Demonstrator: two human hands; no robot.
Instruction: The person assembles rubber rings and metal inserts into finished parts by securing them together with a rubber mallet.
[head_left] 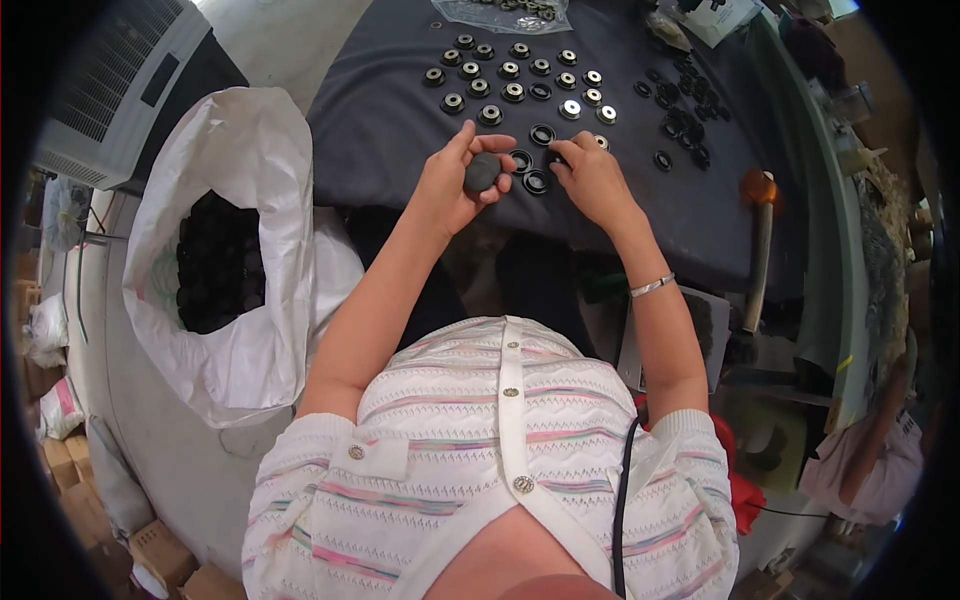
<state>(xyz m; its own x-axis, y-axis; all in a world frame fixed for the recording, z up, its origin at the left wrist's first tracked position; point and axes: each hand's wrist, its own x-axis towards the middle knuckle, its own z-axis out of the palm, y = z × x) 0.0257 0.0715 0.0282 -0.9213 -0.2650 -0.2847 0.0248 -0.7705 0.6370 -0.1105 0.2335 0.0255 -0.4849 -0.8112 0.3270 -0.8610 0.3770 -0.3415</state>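
Observation:
My left hand [455, 185] is closed round a dark grey, round disc-like piece [482, 172], held just above the near edge of the dark cloth. At the right, my right hand [592, 182] has its thumb and forefinger pinched together over the cloth; something dark shows at the fingertips, mostly hidden. Between the hands lie three black rings: the far one [542, 135], the middle one [521, 161] and the near one [536, 181]. Beyond them stand several round black parts with shiny metal centres [513, 92], spread in loose rows.
A dark cloth [375, 120] covers the table. Several loose black rings [690, 125] lie at the far right, near a hammer [760, 240] with a wooden handle. A clear bag [500, 14] of metal parts lies at the back. Left stands a white sack [290, 200] of black pieces.

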